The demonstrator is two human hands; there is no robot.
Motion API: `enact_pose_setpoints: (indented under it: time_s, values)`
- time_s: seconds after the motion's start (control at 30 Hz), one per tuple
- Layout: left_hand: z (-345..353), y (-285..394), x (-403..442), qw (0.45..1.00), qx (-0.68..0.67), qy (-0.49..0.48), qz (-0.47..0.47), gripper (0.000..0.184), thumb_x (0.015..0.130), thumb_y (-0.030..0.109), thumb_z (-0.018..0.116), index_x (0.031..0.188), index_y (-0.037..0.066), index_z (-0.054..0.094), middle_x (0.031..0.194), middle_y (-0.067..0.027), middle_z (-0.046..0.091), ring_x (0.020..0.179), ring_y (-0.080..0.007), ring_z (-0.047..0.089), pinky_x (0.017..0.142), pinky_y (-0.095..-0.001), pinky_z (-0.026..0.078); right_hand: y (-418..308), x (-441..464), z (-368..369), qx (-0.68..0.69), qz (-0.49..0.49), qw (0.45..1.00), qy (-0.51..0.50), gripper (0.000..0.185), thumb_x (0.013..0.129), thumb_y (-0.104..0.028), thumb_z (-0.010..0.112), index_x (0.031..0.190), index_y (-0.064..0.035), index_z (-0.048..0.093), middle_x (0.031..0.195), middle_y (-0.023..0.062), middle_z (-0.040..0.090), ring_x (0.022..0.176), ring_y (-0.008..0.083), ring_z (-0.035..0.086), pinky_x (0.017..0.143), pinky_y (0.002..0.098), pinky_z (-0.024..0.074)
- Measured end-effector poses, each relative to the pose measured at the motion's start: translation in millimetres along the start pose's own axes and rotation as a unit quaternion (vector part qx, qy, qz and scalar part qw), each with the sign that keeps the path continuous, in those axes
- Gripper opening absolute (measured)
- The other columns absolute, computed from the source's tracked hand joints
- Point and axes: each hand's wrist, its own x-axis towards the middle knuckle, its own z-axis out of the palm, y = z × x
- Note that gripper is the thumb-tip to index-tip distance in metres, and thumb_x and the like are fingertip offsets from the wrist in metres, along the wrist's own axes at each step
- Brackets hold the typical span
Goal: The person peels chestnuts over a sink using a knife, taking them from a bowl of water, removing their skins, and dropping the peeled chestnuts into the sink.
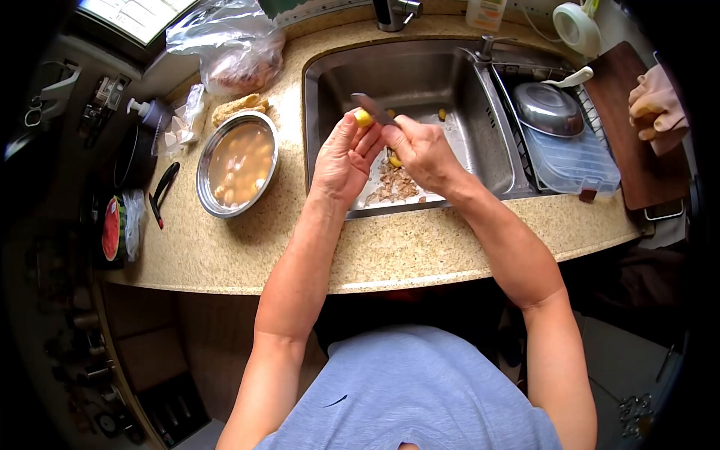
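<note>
My left hand (343,166) is over the sink (390,64), pinching a small rounded yellow piece (364,118) between thumb and fingers. What kind of food it is, I cannot tell. My right hand (424,150) is closed around a knife (373,108), and its blade lies against or just beside the yellow piece. Its handle is mostly hidden in my fist. Below both hands, brownish peelings (396,184) and a few yellow bits (394,159) lie on the sink bottom. Left of the sink stands a metal bowl (201,174) with pale roundish pieces in cloudy brown water.
A plastic bag (240,56) and a knobbly tan item (238,107) lie behind the bowl. A black-handled tool (163,193) rests on the counter (300,262). Right of the sink, a dish rack holds a metal bowl (550,106) and clear plastic container (570,159), beside a brown board (637,165).
</note>
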Motion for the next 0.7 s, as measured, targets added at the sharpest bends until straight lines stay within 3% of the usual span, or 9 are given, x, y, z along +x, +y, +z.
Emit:
enact_pose_setpoints:
  time_s: [0.1,0.17,0.23,0.33,0.4,0.5,0.7]
  values:
    - [0.6,0.6,-0.1,1.000,0.020,0.009,0.000,0.031,0.097,0.029,0.066,0.116,0.004,0.065,0.117,-0.0129,0.069,0.115,-0.0258,0.065,0.104,-0.0424,0.053,2.8,-1.2,6.0,-0.017,-0.059,0.998,0.018,0.028,0.101,-0.028,0.053,0.093,-0.0026,0.061,0.073,0.0208,0.066,0.070,0.0404,0.067,0.062,0.0481,0.0501]
    - [5.5,2.9,-4.0,0.999,0.035,-0.008,0.014,0.030,0.097,0.027,0.066,0.116,0.004,0.065,0.115,-0.0129,0.069,0.112,-0.0255,0.067,0.101,-0.0410,0.055,4.7,4.5,-5.5,-0.059,0.031,0.997,0.043,0.027,0.100,-0.029,0.055,0.093,-0.0042,0.062,0.075,0.0199,0.067,0.072,0.0401,0.067,0.062,0.0473,0.0503]
    - [9.1,5.7,-4.7,0.998,0.052,-0.027,0.028,0.029,0.097,0.026,0.066,0.116,0.003,0.065,0.113,-0.0129,0.070,0.108,-0.0253,0.068,0.098,-0.0395,0.057,1.2,4.9,-11.2,-0.067,0.022,0.996,0.048,0.025,0.099,-0.030,0.058,0.092,-0.0058,0.062,0.077,0.0176,0.068,0.073,0.0385,0.067,0.062,0.0465,0.0501]
    - [4.6,7.6,-1.3,0.996,0.069,-0.018,0.051,0.028,0.098,0.023,0.066,0.116,0.002,0.065,0.110,-0.0132,0.070,0.105,-0.0232,0.069,0.088,-0.0331,0.061,-0.9,2.4,-8.9,-0.087,-0.100,0.989,0.062,0.024,0.099,-0.027,0.058,0.088,-0.0064,0.062,0.076,0.0137,0.067,0.071,0.0352,0.067,0.059,0.0447,0.0498]
    - [-1.7,8.2,0.7,0.993,0.091,-0.044,0.064,0.027,0.099,0.024,0.064,0.116,0.003,0.065,0.109,-0.0122,0.070,0.097,-0.0189,0.069,0.075,-0.0252,0.060,1.4,2.1,-8.9,-0.090,-0.099,0.990,0.039,0.024,0.098,-0.028,0.058,0.087,-0.0065,0.062,0.075,0.0143,0.067,0.070,0.0353,0.067,0.059,0.0446,0.0498]
    - [-2.5,8.5,0.3,0.992,0.092,-0.037,0.075,0.029,0.100,0.026,0.062,0.116,0.003,0.066,0.105,-0.0100,0.071,0.091,-0.0153,0.066,0.069,-0.0231,0.056,1.5,3.3,-10.0,-0.105,-0.070,0.992,0.014,0.024,0.098,-0.028,0.058,0.086,-0.0067,0.061,0.072,0.0154,0.066,0.068,0.0360,0.066,0.059,0.0450,0.0496]
    - [-1.2,5.1,0.6,0.992,0.096,-0.041,0.070,0.035,0.101,0.030,0.060,0.120,0.001,0.066,0.102,-0.0074,0.069,0.091,-0.0139,0.063,0.070,-0.0237,0.053,3.6,2.9,-7.6,-0.046,-0.043,0.998,0.009,0.025,0.098,-0.028,0.057,0.085,-0.0062,0.061,0.067,0.0176,0.064,0.066,0.0386,0.065,0.058,0.0468,0.0486]
